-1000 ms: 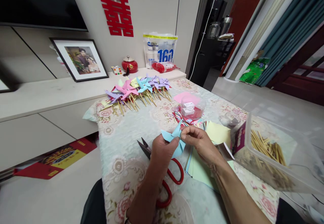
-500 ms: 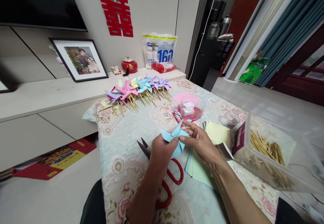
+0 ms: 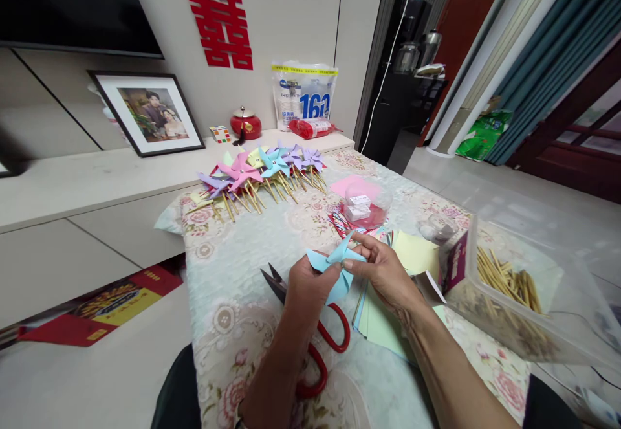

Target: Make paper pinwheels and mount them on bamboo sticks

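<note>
A light blue paper pinwheel (image 3: 341,281) is held between both hands above the table. My left hand (image 3: 310,286) pinches its left side, thumb on top. With thumb and fingertips, my right hand (image 3: 385,270) grips its centre and right side; a small pin head seems to show at the thumb tip. Beneath my left hand and forearm lie scissors with red handles (image 3: 345,335), dark blades pointing left. Just right of the pinwheel, under my right hand, is a stack of pale green paper sheets (image 3: 381,325). Whatever lies behind the paper is hidden.
Finished pinwheels on sticks (image 3: 241,171) lie at the table's far left. A clear round container (image 3: 373,202) sits beyond my hands. On the right are yellow paper (image 3: 414,253) and a clear plastic bin (image 3: 504,299) with wooden sticks (image 3: 519,280). A flowered cloth (image 3: 223,280) covers the table.
Both hands keep hold of the blue pinwheel in nearly the same spot, with only slight finger shifts. The whole view has moved a little.
</note>
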A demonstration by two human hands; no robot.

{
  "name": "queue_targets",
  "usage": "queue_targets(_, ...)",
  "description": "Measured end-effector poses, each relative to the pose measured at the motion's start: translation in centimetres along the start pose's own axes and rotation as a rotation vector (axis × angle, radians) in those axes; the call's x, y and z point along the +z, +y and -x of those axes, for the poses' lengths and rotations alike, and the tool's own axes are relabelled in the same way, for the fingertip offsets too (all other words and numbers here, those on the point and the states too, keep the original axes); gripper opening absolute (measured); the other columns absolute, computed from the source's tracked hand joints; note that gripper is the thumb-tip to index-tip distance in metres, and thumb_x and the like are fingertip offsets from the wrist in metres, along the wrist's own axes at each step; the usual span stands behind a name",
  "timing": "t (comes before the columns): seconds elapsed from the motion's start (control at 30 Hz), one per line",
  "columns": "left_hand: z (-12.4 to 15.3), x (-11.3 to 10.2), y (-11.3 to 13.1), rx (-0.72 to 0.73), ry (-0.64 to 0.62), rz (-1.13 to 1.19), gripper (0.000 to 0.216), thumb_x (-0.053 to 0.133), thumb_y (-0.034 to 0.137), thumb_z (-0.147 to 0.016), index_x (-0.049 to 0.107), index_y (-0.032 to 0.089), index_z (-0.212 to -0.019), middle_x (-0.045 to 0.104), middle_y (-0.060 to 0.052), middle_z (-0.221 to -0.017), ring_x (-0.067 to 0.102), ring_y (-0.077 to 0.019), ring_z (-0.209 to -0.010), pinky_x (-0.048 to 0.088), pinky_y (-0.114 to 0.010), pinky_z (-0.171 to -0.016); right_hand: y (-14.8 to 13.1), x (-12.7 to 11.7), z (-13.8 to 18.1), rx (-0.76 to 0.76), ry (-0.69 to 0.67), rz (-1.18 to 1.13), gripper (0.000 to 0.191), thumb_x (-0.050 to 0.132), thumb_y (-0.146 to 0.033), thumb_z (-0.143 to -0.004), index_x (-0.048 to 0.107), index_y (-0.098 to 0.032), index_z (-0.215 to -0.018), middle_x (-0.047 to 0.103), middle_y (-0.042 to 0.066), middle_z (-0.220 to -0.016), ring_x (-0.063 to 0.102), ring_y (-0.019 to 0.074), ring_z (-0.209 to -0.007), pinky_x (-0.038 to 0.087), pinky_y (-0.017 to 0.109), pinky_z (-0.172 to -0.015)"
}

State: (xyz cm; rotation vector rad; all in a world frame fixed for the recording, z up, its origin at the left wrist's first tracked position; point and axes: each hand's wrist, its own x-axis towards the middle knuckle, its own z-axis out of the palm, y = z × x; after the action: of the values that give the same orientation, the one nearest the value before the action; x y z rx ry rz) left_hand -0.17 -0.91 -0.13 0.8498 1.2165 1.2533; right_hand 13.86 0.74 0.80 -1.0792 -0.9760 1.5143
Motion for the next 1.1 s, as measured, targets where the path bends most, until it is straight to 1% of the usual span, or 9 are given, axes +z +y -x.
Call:
queue_targets(0.13,0.2,0.1,0.3,-0.027,-0.005,0.014,0.017,0.075,0.028,-0.061,0.068,0.015,-0.069,0.056,0.005,-0.050,0.045,-0.0094,-0.045,0.037,-0.021,-0.046,0.0,0.0,-0.1,0.001,-0.016,0.004,0.060,0.090,-0.022,-0.053,0.067,-0.022,-0.109,0.069,-0.001,-0.078,0.064,0.0186,-0.070,0.049,0.036,-0.076)
queue_targets(0.27,0.1,0.0,0.3,-0.010,0.007,-0.029,0.019,0.075,0.029,-0.061,0.071,0.014,-0.071,0.060,0.004,-0.053,0.048,-0.0103,-0.047,0.039,-0.022,-0.048,0.0,0.0,-0.1,0.000,-0.024,0.002,0.061,0.090,-0.023,-0.053,0.068,-0.021,-0.110,0.072,0.000,-0.079,0.065,0.0193,-0.071,0.049,0.036,-0.076)
queue_targets(0.43,-0.5,-0.2,-0.6,0.044,0.064,-0.150,0.016,0.074,0.029,-0.059,0.068,0.015,-0.065,0.060,0.003,-0.054,0.050,-0.0121,-0.049,0.041,-0.023,-0.049,0.3,0.2,0.0,-0.031,-0.015,0.048,0.056,0.089,-0.023,-0.056,0.069,-0.020,-0.109,0.070,0.000,-0.076,0.064,0.0190,-0.070,0.049,0.034,-0.073)
queue_targets(0.57,-0.8,-0.2,-1.3,0.075,0.102,-0.189,0.017,0.074,0.030,-0.059,0.066,0.017,-0.065,0.059,0.003,-0.052,0.049,-0.0124,-0.049,0.040,-0.023,-0.047,0.4,0.1,0.0,-0.060,-0.023,0.094,0.050,0.083,-0.022,-0.062,0.069,-0.020,-0.109,0.067,-0.002,-0.071,0.063,0.0188,-0.069,0.047,0.033,-0.070)
queue_targets(0.7,-0.8,-0.3,-1.4,0.067,0.077,-0.163,0.018,0.075,0.031,-0.059,0.069,0.016,-0.068,0.062,0.002,-0.054,0.052,-0.0135,-0.049,0.042,-0.023,-0.048,0.4,0.2,0.1,-0.066,-0.022,0.104,0.049,0.084,-0.023,-0.062,0.070,-0.021,-0.108,0.068,-0.002,-0.071,0.062,0.0190,-0.068,0.047,0.034,-0.070)
queue_targets(0.87,-0.9,-0.3,-1.3,0.046,0.078,-0.153,0.019,0.075,0.030,-0.058,0.070,0.016,-0.068,0.063,0.002,-0.055,0.052,-0.0135,-0.050,0.043,-0.024,-0.048,0.3,0.4,0.1,-0.075,-0.066,0.079,0.041,0.084,-0.024,-0.064,0.073,-0.023,-0.103,0.073,0.000,-0.077,0.064,0.0186,-0.067,0.047,0.032,-0.069)
queue_targets(1.1,-0.8,-0.3,-1.4,0.057,0.065,-0.154,0.018,0.074,0.030,-0.060,0.069,0.016,-0.069,0.062,0.002,-0.056,0.051,-0.0129,-0.050,0.043,-0.023,-0.048,0.3,0.5,0.0,-0.082,-0.051,0.075,0.040,0.084,-0.024,-0.063,0.074,-0.024,-0.102,0.074,0.000,-0.078,0.064,0.0187,-0.067,0.048,0.032,-0.067)
